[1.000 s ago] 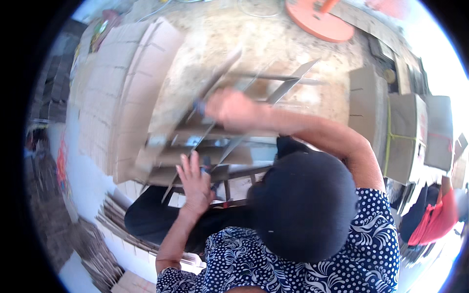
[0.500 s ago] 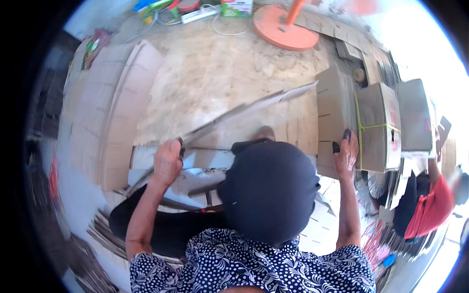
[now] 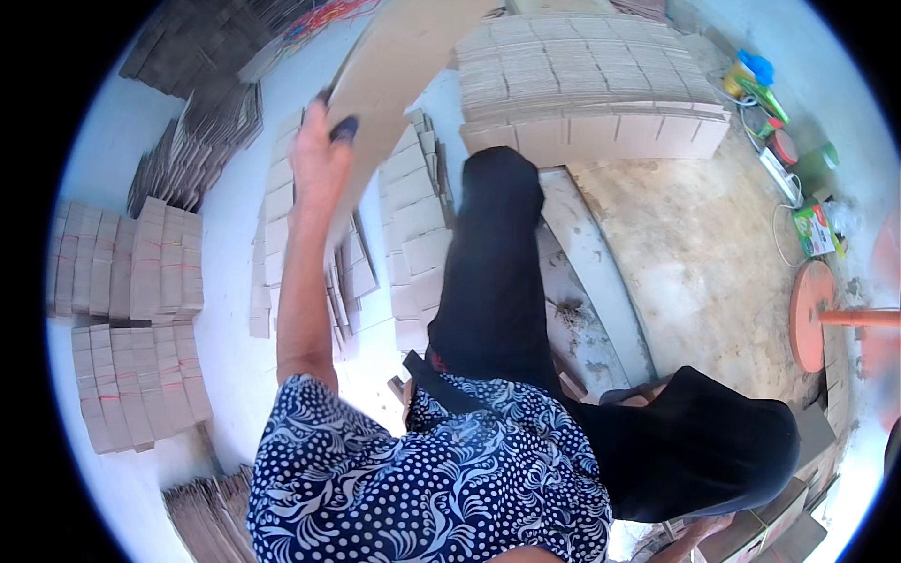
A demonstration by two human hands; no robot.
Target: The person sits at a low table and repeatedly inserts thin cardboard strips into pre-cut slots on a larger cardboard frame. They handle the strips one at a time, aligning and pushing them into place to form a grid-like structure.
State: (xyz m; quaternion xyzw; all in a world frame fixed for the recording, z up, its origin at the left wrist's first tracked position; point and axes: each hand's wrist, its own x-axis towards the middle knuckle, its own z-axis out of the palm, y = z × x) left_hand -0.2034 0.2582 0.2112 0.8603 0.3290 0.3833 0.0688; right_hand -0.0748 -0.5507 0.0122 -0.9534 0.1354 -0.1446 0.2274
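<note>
My left hand (image 3: 319, 155) is raised at arm's length and closed on the edge of a large flat brown cardboard sheet (image 3: 404, 66), which tilts up toward the top of the view. The sheet hangs above a pile of flattened cardboard pieces (image 3: 413, 216) on the pale floor. My blue dotted sleeve (image 3: 375, 469) and black trousers (image 3: 497, 272) fill the lower middle. My right hand is out of sight.
Bundled stacks of flattened cardboard (image 3: 131, 263) lie at the left, more in the upper left corner (image 3: 197, 131), and a wide layered stack (image 3: 591, 84) at the top. An orange round base with a pole (image 3: 812, 314) and bottles (image 3: 755, 70) stand at the right on bare concrete.
Both hands held a cardboard sheet in front of me half a second ago. Now the view has swung left, and only my left hand shows, lifting the sheet over the cardboard piles.
</note>
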